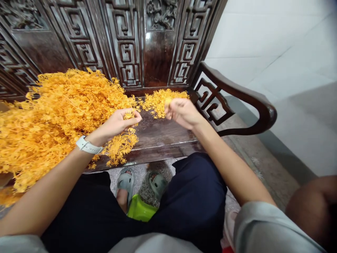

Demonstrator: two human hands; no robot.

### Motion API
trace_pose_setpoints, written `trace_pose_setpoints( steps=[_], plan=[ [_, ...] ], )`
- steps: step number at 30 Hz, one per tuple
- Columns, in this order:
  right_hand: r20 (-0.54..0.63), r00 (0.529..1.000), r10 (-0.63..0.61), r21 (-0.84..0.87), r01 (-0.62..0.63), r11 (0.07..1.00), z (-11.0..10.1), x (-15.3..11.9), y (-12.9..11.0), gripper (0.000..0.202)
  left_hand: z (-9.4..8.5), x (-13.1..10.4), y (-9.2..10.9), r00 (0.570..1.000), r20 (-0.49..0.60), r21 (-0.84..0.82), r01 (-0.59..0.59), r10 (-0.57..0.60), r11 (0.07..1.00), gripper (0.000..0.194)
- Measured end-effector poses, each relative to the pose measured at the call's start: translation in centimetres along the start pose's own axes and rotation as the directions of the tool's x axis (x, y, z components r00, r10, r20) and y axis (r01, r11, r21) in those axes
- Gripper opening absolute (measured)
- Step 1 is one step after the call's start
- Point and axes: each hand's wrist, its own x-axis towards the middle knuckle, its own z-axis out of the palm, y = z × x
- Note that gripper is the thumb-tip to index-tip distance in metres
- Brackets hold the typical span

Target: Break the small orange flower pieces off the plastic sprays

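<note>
Orange-yellow blossoms in both hands, over a dark wooden tabletop

Nearest are the dark trousers [193, 189], with a bright green object [140, 209] and grey-green sandals [126, 181] on the speckled floor below. At the front edge of the tabletop [158, 135], a loose clump [122, 146] spills downward, its blossoms spidery with thin, curling petals. Just above it, the left grip [121, 121], a pale watch [88, 145] at its wrist, curls round a small left blossom [129, 115] of the same warm yellow. The right grip [183, 112] is pinched on a right blossom [167, 102], its shape blurred. Left of the hands lies a large heap [73, 105], dense, feathery and tangled, vivid orange-yellow throughout. Beyond the right grip sits a smaller, flatter pile [155, 102], its separate starry heads easier to make out. Behind rises a glossy, carved wooden back [158, 59], with a curved armrest [244, 95] at the right.
</note>
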Motion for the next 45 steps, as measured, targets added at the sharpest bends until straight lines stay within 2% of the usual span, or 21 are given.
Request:
trace_pose_setpoints(
  steps=[2,4,8,10,11,13,14,15,16,17,18,19,20,22,23,26,28,30,35,41,45],
  plan=[
    [0.247,0.963,0.106,-0.118,-0.079,0.990,1.1,-0.8,-0.4,0.022,0.2,0.1,0.2,1.000,-0.002,0.001,0.025,-0.025,1.000,0.022],
    [0.372,0.914,0.159,-0.191,-0.092,0.977,2.1,-1.4,-0.4,0.025,0.3,0.2,0.3,0.999,-0.018,0.007,0.045,-0.044,0.999,0.021],
    [0.226,0.962,0.153,-0.067,-0.141,0.988,2.6,-1.7,0.1,0.042,0.3,0.4,0.1,0.998,-0.015,0.011,0.067,-0.067,0.998,0.020],
    [0.236,0.942,0.239,-0.068,-0.230,0.971,2.3,-1.9,0.0,0.036,0.2,0.4,-0.1,0.997,-0.008,0.016,0.074,-0.074,0.997,0.019],
    [0.309,0.901,0.304,-0.109,-0.284,0.953,2.0,-2.0,-0.1,0.036,0.2,0.4,-0.1,0.997,-0.006,0.021,0.075,-0.075,0.997,0.019],
    [0.520,0.742,0.423,-0.222,-0.360,0.906,1.2,-2.2,-0.4,0.039,0.0,0.3,-0.1,0.997,-0.011,0.026,0.074,-0.074,0.997,0.019],
    [0.569,0.705,0.424,-0.222,-0.365,0.904,0.8,-2.1,-0.5,0.040,0.0,0.3,-0.1,0.997,-0.015,0.025,0.073,-0.072,0.997,0.020],
    [0.544,0.746,0.383,-0.158,-0.357,0.920,0.4,-1.9,-0.4,0.041,-0.1,0.2,-0.2,0.997,-0.017,0.019,0.072,-0.072,0.997,0.020],
    [0.423,0.849,0.316,-0.038,-0.332,0.943,0.1,-1.5,-0.3,0.041,-0.2,0.2,-0.2,0.997,-0.018,0.008,0.070,-0.070,0.998,0.020],
    [0.196,0.949,0.246,0.114,-0.271,0.956,0.0,-1.0,0.0,0.040,-0.2,0.2,-0.2,0.998,-0.013,-0.006,0.069,-0.069,0.998,0.020],
    [-0.084,0.973,0.216,0.255,-0.188,0.948,0.1,-0.5,0.4,0.037,-0.2,0.2,-0.2,0.997,-0.005,-0.019,0.071,-0.071,0.997,0.020],
    [-0.313,0.916,0.251,0.363,-0.129,0.923,0.5,0.0,1.0,0.032,-0.3,0.2,-0.3,0.997,0.002,-0.032,0.078,-0.078,0.996,0.020],
    [-0.424,0.837,0.345,0.449,-0.136,0.883,1.1,0.4,1.6,0.025,-0.2,0.2,-0.4,0.996,0.007,-0.045,0.090,-0.090,0.995,0.020],
    [-0.378,0.736,0.561,0.563,-0.299,0.770,2.8,0.8,2.8,0.014,-0.1,0.3,-0.6,0.993,0.005,-0.093,0.114,-0.114,0.989,0.022],
    [-0.303,0.721,0.624,0.560,-0.394,0.728,3.7,0.8,3.2,0.011,0.0,0.4,-0.6,0.993,0.012,-0.133,0.116,-0.115,0.984,0.027],
    [-0.201,0.813,0.547,0.364,-0.457,0.812,5.9,0.4,3.6,0.019,0.5,0.4,-0.7,0.993,0.107,-0.244,0.084,-0.059,0.966,0.056],
    [-0.219,0.908,0.356,0.186,-0.319,0.929,6.6,0.2,3.1,0.033,0.9,0.4,-0.9,0.986,0.169,-0.260,0.055,-0.011,0.964,0.065],
    [-0.222,0.956,0.190,0.019,-0.191,0.981,6.8,0.0,2.5,0.045,1.3,0.4,-1.0,0.984,0.179,-0.248,0.020,0.026,0.969,0.061],
    [-0.173,0.983,0.059,-0.192,-0.093,0.977,6.9,-0.3,2.1,0.051,2.1,0.4,-1.5,0.992,0.097,-0.156,-0.068,0.084,0.985,0.028],
    [-0.198,0.977,0.077,-0.130,-0.104,0.986,6.9,-0.2,2.5,0.045,2.2,0.1,-0.8,0.989,-0.061,-0.059,-0.138,0.135,0.989,0.036],
    [-0.258,0.961,0.099,-0.080,-0.124,0.989,5.7,0.1,2.9,0.051,1.9,-0.2,-0.4,0.991,-0.035,-0.086,-0.132,0.130,0.987,0.040]
  ],
)
